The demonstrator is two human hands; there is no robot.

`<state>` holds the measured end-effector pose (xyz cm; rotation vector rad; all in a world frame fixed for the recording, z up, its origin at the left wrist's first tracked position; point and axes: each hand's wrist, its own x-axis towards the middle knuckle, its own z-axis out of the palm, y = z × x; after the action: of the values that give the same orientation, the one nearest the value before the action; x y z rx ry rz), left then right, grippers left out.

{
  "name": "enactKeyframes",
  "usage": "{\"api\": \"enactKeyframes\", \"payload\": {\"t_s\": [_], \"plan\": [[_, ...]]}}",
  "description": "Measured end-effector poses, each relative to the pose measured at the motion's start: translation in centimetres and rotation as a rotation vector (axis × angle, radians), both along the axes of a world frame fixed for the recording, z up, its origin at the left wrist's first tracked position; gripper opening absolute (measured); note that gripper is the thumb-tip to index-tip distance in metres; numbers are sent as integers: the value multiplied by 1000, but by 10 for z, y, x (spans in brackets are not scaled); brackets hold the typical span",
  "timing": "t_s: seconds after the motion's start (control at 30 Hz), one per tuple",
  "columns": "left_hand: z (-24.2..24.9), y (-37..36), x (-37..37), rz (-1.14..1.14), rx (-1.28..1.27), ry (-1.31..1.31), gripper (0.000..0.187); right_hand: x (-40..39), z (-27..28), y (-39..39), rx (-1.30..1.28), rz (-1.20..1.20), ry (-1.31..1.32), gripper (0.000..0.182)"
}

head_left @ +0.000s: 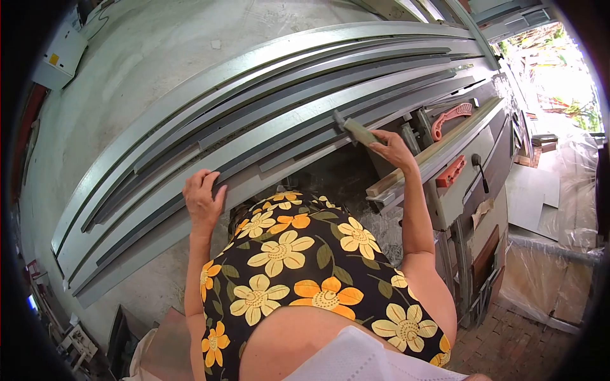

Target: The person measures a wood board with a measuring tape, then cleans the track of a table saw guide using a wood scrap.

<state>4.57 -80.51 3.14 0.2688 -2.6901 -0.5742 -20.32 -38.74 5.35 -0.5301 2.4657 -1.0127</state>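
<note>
Long dark grey metal strips lie side by side over wide silvery metal bars in front of me. My left hand rests on the near dark strip, fingers bent and thumb apart, with nothing seen in its grip. Farther right, my right hand is closed on the end of a short greenish-grey block-like tool. A dark piece at the tool's far end points up and left, close above the near strips. I cannot make out whether it touches them.
At the right stands a bench with a wooden rail, a pink clamp-like handle and a red-orange block. Plastic-wrapped boxes stand beyond. A white cabinet is at the far left.
</note>
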Motion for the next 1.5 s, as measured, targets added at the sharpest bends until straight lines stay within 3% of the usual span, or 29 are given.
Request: {"api": "enactKeyframes", "payload": {"t_s": [0.1,0.3,0.5,0.63,0.9,1.2,1.5], "plan": [[-8,7,-13,2,8,18,35,-2,9,12,18,-103,137,37],[-4,2,-14,-38,-25,-1,31,8,16,1,-230,-224,-3,30],[11,-13,-4,-28,-28,-18,27,30,31,-38,-271,-165,-3,25],[16,-24,-1,-6,-18,-11,23,41,19,-65,-219,-15,224,28],[13,-23,2,21,-12,-48,27,75,23,-118,-2,177,53,30],[10,-24,0,44,-9,-6,31,65,35,-99,137,29,48,33],[10,-26,-1,44,-8,-11,31,16,12,-23,48,-168,150,33]]}}
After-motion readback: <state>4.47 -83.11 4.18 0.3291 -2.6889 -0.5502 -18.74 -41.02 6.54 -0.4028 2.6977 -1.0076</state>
